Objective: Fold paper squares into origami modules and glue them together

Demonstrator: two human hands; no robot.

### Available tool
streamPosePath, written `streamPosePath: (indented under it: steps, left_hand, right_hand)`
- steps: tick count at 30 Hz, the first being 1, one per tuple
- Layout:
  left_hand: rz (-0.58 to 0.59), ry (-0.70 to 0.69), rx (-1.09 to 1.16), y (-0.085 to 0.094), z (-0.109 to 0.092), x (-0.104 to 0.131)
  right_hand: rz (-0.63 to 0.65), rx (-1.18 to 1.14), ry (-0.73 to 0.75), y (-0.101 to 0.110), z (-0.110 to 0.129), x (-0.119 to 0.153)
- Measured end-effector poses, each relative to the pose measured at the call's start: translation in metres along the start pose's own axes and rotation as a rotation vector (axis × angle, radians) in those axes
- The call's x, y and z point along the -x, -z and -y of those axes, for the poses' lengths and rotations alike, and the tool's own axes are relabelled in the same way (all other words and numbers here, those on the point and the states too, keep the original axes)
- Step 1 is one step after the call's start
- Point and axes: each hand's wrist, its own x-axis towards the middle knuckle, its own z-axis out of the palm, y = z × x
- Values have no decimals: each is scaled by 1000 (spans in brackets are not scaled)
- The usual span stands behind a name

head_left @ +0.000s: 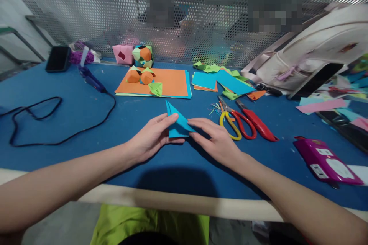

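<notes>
A folded piece of blue paper point(176, 128) is held between my hands, a little above the table. My left hand point(153, 136) pinches its left side, thumb on top and fingers underneath. At the right corner, my right hand point(217, 138) has its fingertips closed on the paper's point. Beyond the hands, a folded green paper piece point(156, 89) and two orange folded pieces point(133, 76) lie on a stack of orange sheets point(175, 82). Cut blue squares point(203, 80) lie right of that stack.
Yellow-and-red scissors point(234, 120) and a red-handled cutter point(258, 122) lie right of my right hand. A blue glue gun point(90, 78) with a black cord point(112, 111) is at left. A purple case point(327, 160) and a pale backpack point(310, 46) stand at right.
</notes>
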Motion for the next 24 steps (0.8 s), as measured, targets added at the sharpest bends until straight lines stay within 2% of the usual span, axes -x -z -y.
streamPosePath:
  steps: [4,9,15,19,24]
  left_hand:
    - [32,-14,-66,-1,0,2]
    - [-15,-20,-143,-2,2,0]
    - [19,-53,-347,-3,4,2]
    - [7,-52,-372,-1,3,2]
    - [19,-48,-387,2,1,1]
  right_hand:
    - [5,-105,-221,4,6,-5]
    - [-56,-253,-438,7,8,-9]
    - [-61,-399,-570,7,3,-8]
    - [-132,-560,-705,6,-2,-8]
    - [-115,-811,-788,4,-3,-9]
